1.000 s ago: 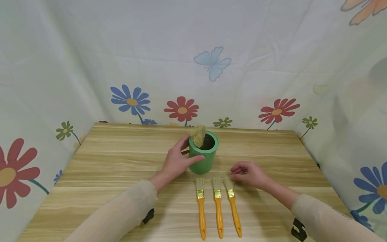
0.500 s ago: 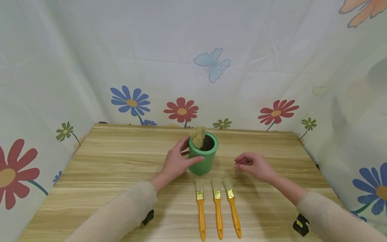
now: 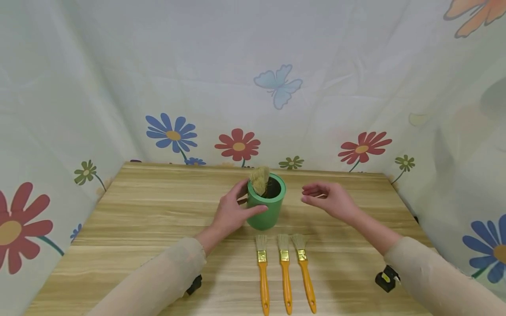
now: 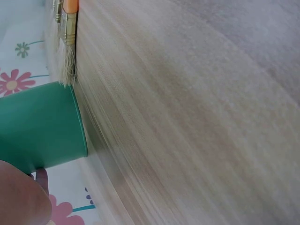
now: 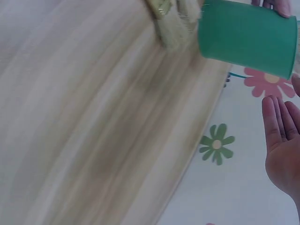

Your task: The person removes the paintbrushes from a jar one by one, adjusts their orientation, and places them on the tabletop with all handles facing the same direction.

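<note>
In the head view, the left hand [image 3: 231, 211] grips the green cup [image 3: 265, 216], thumb across its near side (a bristle head [image 3: 259, 181] pokes up at the mouth's left). The right hand [image 3: 331, 201] lies to the far right of the rightmost brush [image 3: 306, 274], nearer it than the left hand is; that brush's long axis runs near to far, bristles far, handle end veering right.

In the left wrist view, the cup's base is just beside another brush [image 4: 70, 33].

In the right wrist view, the right hand's fingers are nearly straight, holding nothing.
</note>
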A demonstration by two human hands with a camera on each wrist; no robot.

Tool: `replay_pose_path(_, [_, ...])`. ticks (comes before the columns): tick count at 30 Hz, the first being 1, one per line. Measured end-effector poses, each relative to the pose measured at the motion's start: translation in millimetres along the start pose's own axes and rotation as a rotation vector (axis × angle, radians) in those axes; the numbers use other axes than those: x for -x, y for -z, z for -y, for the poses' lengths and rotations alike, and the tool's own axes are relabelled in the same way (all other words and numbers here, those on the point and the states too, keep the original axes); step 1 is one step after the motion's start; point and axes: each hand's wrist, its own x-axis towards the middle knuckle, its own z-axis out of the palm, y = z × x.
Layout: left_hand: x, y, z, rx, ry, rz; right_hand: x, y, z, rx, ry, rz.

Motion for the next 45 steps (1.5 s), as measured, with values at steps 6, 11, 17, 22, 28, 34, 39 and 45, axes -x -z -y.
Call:
replay_pose_path(6, [0.3, -0.1, -0.3, 0.000, -0.001, 0.000, -9.9, 1, 11, -0.021, 0.023, -0.014])
replay_pose_path(11, [0.3, 0.0, -0.1, -0.001, -0.005, 0.001, -16.3, 0, 18, -0.038, 0.040, -0.016])
replay_pose_path(17, [-0.3, -0.2, 1.5, 0.001, -0.013, 0.001, -25.2, -2, 28, -0.055, 0.045, -0.012])
replay_pose_path(22, [-0.5, 0.1, 2.7, 0.004, -0.010, 0.003, -34.3, -5, 35, -0.070, 0.074, -0.017])
replay_pose_path(28, [-0.8, 0.1, 2.3, 0.005, -0.011, 0.003, -45.8, -10, 42, -0.052, 0.111, -0.018])
replay_pose_path(34, [0.5, -0.7, -1.2, -0.003, -0.008, 0.003, -54.5, -14, 50, -0.036, 0.149, 0.001])
replay_pose_path(39, [1.4, -0.4, -2.9, -0.005, -0.016, -0.002, -63.3, -17, 52, -0.025, 0.167, 0.021])
replay_pose_path(45, [2.4, -0.9, -3.9, -0.007, -0.028, -0.002, -72.2, -23, 55, -0.003, 0.181, 0.045])
